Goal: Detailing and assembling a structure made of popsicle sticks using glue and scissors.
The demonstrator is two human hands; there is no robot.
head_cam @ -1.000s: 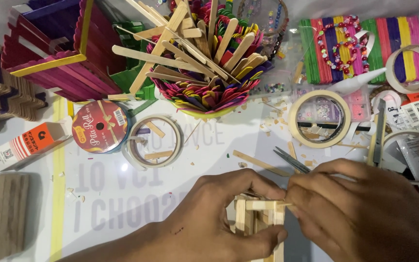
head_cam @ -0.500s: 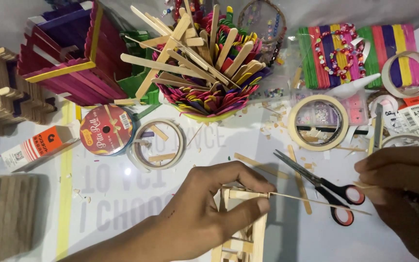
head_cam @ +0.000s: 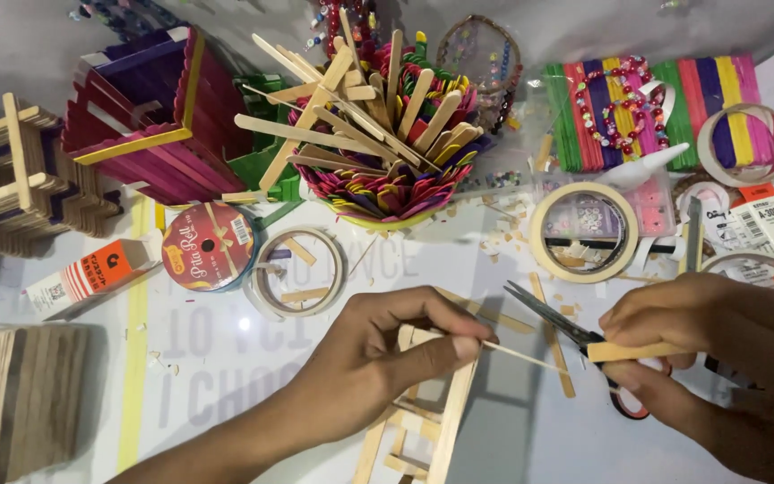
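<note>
Stick [head_cam: 521,352] thin and pale, stretched between my hands low in the middle, my left hand [head_cam: 378,358] pinching one end over a wooden ladder frame [head_cam: 441,421], my right hand [head_cam: 718,345] closed on a flat stick [head_cam: 633,350], scissors [head_cam: 575,336] lying beneath, tape ring [head_cam: 584,231] beyond.

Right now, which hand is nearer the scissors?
Right. The right hand sits just right of the scissors, its fingers over the handles, holding a flat wooden stick. The left hand is further left, pinching a thin skewer.
</note>
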